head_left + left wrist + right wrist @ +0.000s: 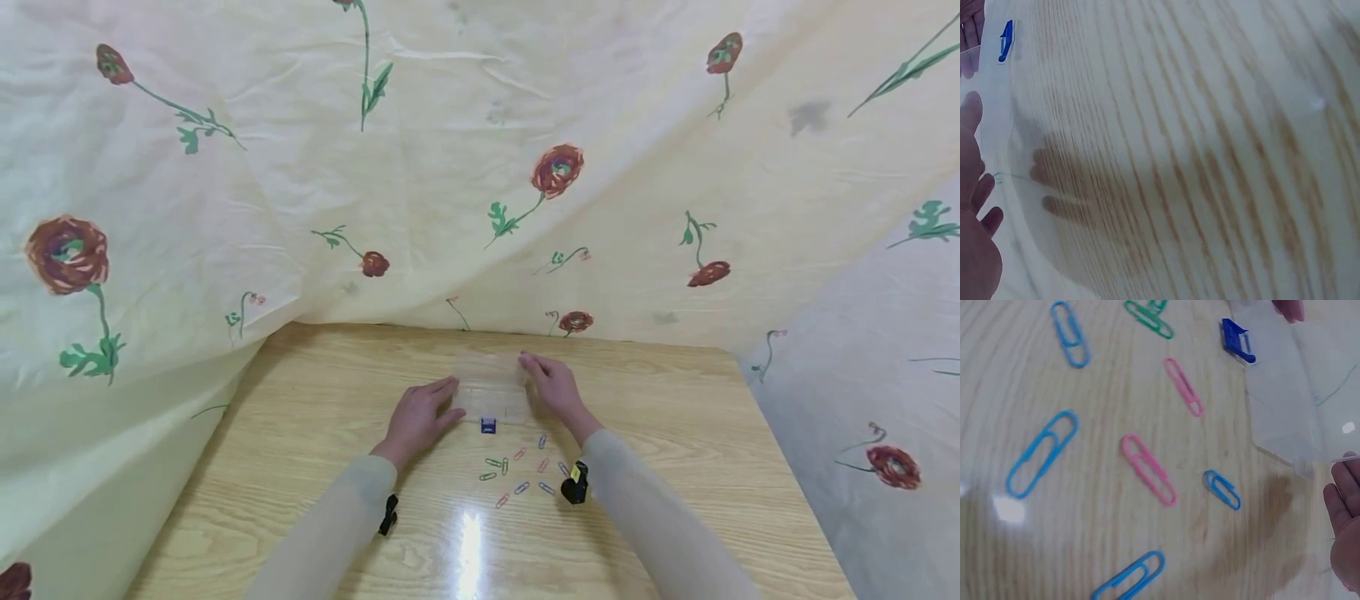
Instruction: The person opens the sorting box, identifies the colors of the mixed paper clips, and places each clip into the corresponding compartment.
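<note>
A clear plastic box (491, 403) lies near the far side of the table, with its clear lid (487, 367) raised at the back. A blue latch (488, 426) sits at the middle of its front edge. My left hand (420, 417) is at the box's left side, fingertips by the edge and thumb toward the front corner. At the lid's right edge is my right hand (557, 387), its fingers fairly straight along that side. The right wrist view shows the right fingers (1338, 509) beside the lid's edge; the left wrist view catches only part of the left hand (979, 231).
Several loose paper clips lie in front of the box: green ones (487, 477), pink ones (1149, 470) and blue ones (1042, 454). The wooden table (300, 467) meets a flowered cloth (420, 183) at the back and sides.
</note>
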`<state>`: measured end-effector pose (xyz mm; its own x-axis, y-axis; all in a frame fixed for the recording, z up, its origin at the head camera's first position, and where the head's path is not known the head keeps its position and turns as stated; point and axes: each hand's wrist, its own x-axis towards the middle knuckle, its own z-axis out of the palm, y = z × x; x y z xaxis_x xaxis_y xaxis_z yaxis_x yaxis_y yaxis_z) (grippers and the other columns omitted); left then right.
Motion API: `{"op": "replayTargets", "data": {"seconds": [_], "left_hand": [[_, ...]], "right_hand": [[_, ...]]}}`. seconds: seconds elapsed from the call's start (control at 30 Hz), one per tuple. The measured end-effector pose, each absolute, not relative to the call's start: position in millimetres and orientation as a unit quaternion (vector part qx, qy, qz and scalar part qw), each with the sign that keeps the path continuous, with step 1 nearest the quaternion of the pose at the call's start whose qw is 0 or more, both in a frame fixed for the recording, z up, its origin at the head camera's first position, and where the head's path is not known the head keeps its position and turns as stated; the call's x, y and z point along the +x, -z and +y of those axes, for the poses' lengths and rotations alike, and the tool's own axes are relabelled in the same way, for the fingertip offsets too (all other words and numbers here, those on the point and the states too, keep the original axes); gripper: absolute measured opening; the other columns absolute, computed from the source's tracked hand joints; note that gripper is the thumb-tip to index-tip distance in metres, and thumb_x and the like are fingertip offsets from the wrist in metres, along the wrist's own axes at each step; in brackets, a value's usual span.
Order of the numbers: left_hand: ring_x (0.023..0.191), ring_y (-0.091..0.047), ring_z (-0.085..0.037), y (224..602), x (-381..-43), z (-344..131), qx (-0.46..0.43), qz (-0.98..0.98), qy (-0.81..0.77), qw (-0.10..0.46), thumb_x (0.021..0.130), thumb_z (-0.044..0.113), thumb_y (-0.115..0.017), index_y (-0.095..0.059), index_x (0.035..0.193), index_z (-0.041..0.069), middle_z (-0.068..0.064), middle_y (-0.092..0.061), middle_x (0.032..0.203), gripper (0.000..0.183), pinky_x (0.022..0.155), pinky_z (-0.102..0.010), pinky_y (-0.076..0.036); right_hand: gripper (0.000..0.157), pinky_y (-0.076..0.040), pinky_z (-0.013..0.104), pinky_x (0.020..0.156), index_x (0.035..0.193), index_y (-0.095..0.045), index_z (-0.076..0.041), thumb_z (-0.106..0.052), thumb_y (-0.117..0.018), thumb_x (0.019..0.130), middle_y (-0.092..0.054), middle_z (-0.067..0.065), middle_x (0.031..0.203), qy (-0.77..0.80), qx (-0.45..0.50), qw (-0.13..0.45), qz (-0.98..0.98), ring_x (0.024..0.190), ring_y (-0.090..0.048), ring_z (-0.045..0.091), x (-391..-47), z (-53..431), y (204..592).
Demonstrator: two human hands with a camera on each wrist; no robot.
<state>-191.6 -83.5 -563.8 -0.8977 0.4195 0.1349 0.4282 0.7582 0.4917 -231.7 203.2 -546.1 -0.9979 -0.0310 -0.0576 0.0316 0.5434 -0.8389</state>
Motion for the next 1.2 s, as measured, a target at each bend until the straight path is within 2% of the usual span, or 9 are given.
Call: {"op": "replayTargets", "data": {"seconds": [0.13, 0.3, 0.83, 0.97, 1.1, 1.2], "left_hand": [[0.140, -0.059, -0.033, 564, -192, -84, -0.242, -0.935, 0.259, 0.029, 0.103, 0.041, -0.072, -0.055, 0.156, 0.009, -0.009, -0.054, 0.161, 0.064, 0.121, -0.052, -0.044], [0.151, -0.048, -0.031, 563, -193, -86, -0.256, -0.933, 0.249, 0.036, 0.102, 0.041, -0.073, -0.054, 0.156, 0.007, -0.009, -0.050, 0.164, 0.066, 0.125, -0.054, -0.038], [0.158, -0.036, -0.028, 556, -196, -90, -0.257, -0.942, 0.217, -0.002, 0.105, 0.048, -0.067, -0.047, 0.161, 0.007, -0.007, -0.041, 0.169, 0.072, 0.129, -0.053, -0.030], [0.159, -0.034, -0.027, 557, -199, -88, -0.252, -0.945, 0.211, -0.010, 0.105, 0.050, -0.065, -0.046, 0.162, 0.009, -0.006, -0.039, 0.171, 0.073, 0.130, -0.054, -0.029], [0.159, -0.034, -0.028, 559, -205, -86, -0.250, -0.946, 0.205, -0.004, 0.105, 0.050, -0.064, -0.047, 0.162, 0.008, -0.007, -0.039, 0.171, 0.073, 0.129, -0.055, -0.030], [0.159, -0.034, -0.028, 560, -208, -85, -0.247, -0.948, 0.198, -0.004, 0.106, 0.052, -0.063, -0.046, 0.162, 0.008, -0.006, -0.037, 0.171, 0.073, 0.129, -0.056, -0.030]], "right_hand": [[0.047, -0.046, 0.053, 0.119, 0.146, -0.064, -0.004, -0.037, -0.052, 0.115, -0.062, 0.016, 0.150, 0.468, 0.004, 0.030, 0.883, 0.142, -0.057, 0.037, -235, 202, 543], [0.045, -0.047, 0.054, 0.118, 0.144, -0.066, -0.003, -0.034, -0.053, 0.115, -0.065, 0.017, 0.146, 0.457, 0.002, 0.022, 0.889, 0.139, -0.059, 0.038, -238, 201, 542], [0.045, -0.046, 0.054, 0.118, 0.147, -0.062, -0.001, -0.031, -0.054, 0.114, -0.062, 0.020, 0.149, 0.452, 0.000, 0.015, 0.892, 0.140, -0.058, 0.040, -240, 199, 545], [0.052, -0.046, 0.054, 0.118, 0.155, -0.053, -0.001, -0.033, -0.054, 0.114, -0.057, 0.021, 0.155, 0.449, -0.012, 0.034, 0.893, 0.142, -0.056, 0.041, -241, 201, 545], [0.062, -0.036, 0.056, 0.125, 0.163, -0.040, 0.000, -0.034, -0.055, 0.113, -0.043, 0.023, 0.165, 0.413, -0.050, 0.041, 0.908, 0.151, -0.044, 0.043, -244, 206, 549], [0.067, -0.029, 0.057, 0.128, 0.165, -0.035, 0.001, -0.032, -0.058, 0.112, -0.036, 0.025, 0.169, 0.365, -0.096, 0.018, 0.926, 0.155, -0.036, 0.045, -245, 211, 550]]}}
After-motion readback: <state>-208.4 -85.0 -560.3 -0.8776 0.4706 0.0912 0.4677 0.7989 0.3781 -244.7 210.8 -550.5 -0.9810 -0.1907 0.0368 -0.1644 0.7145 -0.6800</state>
